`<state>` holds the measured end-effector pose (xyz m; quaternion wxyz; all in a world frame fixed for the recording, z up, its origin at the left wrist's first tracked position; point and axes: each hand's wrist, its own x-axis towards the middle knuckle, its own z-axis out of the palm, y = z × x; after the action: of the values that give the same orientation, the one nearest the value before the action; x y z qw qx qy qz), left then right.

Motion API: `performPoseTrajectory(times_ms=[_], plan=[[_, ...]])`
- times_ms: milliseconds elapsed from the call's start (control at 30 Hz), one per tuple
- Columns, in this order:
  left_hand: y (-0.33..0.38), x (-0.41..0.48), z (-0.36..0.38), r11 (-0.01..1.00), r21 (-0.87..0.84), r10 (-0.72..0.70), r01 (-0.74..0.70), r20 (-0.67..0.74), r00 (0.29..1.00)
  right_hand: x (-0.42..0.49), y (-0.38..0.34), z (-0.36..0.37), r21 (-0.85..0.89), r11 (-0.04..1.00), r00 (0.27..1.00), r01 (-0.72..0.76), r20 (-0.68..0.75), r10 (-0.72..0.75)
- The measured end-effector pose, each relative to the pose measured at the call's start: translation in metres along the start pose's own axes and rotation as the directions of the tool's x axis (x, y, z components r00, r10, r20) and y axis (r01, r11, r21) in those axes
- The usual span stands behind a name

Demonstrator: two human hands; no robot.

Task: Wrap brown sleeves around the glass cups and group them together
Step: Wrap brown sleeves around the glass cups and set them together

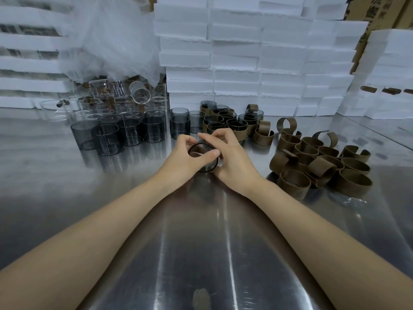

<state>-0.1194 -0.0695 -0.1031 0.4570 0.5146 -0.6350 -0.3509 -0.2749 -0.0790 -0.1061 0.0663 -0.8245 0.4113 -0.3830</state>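
**user1:** what's on screen here?

**user2:** left hand [185,157] and right hand [232,157] grip a dark glass cup [199,149], tipped sideways over the worktop [201,231]. loose brown sleeves [321,166] piled right, bare cups [125,133] left, sleeved cups [225,124] behind.

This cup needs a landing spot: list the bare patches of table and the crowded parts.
Bare: the wide steel table toward the front edge; the left side in front of the unsleeved grey cups; the far right strip behind the loose brown sleeves. Crowded: the back, where grey cups, sleeved cups and sleeves sit tightly side by side.
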Motion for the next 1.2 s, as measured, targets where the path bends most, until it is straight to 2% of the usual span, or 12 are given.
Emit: performPoseTrajectory(times_ms=[133,267,367,567,667,833,1033,1133,1200], plan=[[-0.002,-0.001,0.000,0.997,0.063,0.046,-0.047,0.019,0.999,0.000,0.001,0.000,0.056,0.997,0.999,-0.052,0.000,0.052],[-0.003,-0.002,0.000,0.993,0.081,0.079,-0.085,0.067,0.995,0.001,0.000,0.000,0.200,0.972,0.991,-0.119,-0.037,0.129],[-0.005,-0.001,0.001,0.992,0.050,0.116,-0.120,0.077,0.990,0.002,0.000,-0.002,0.291,0.940,0.977,-0.179,-0.062,0.205],[-0.005,0.002,-0.002,0.989,-0.001,0.148,-0.149,0.101,0.984,0.005,0.004,-0.005,0.341,0.906,0.956,-0.248,-0.061,0.285],[-0.001,0.001,-0.002,0.988,-0.045,0.148,-0.144,0.092,0.985,0.007,0.007,-0.004,0.340,0.905,0.954,-0.258,-0.057,0.293],[0.004,0.004,-0.005,0.982,-0.183,0.047,-0.050,-0.018,0.999,0.005,0.006,-0.003,0.306,0.926,0.963,-0.220,-0.084,0.257],[-0.008,0.007,-0.004,0.986,-0.114,0.119,-0.122,-0.027,0.992,0.006,0.003,-0.004,0.306,0.928,0.971,-0.211,-0.047,0.236],[-0.008,0.006,-0.003,0.987,-0.113,0.112,-0.112,-0.003,0.994,0.005,0.001,-0.005,0.420,0.862,0.951,-0.284,0.013,0.307],[-0.006,0.003,-0.002,0.986,-0.076,0.152,-0.149,0.046,0.987,0.003,-0.002,-0.005,0.590,0.725,0.916,-0.356,0.067,0.395]])
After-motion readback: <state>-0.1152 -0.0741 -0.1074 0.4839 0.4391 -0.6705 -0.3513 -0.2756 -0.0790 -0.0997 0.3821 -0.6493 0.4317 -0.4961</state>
